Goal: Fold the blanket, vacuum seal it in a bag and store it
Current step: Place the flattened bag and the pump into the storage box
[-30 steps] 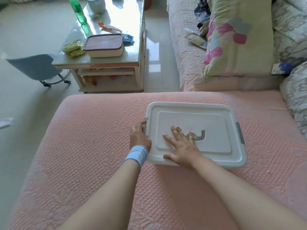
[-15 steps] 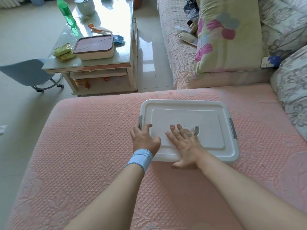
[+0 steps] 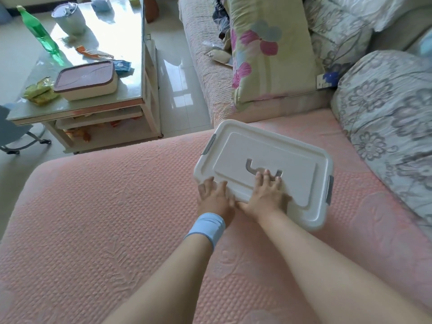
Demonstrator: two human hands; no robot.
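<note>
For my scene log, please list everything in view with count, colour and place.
box: 1, white, grey latches, on the seat
seat: 1, pink, foreground
table: 1, pale, upper left
bottle: 1, green, on the table
cup: 1, pale, beside the bottle
lunch box: 1, cream, brown lid, table's near end
packets: several, yellow-green, beside lunch box
chair: 1, blue, left edge
quilt: 1, green, pink flowers, behind the seat
pillow: 1, grey floral, right
wristband: 1, blue, left wrist
left hand: 1, rests on box's near corner
right hand: 1, flat on box lid
</note>
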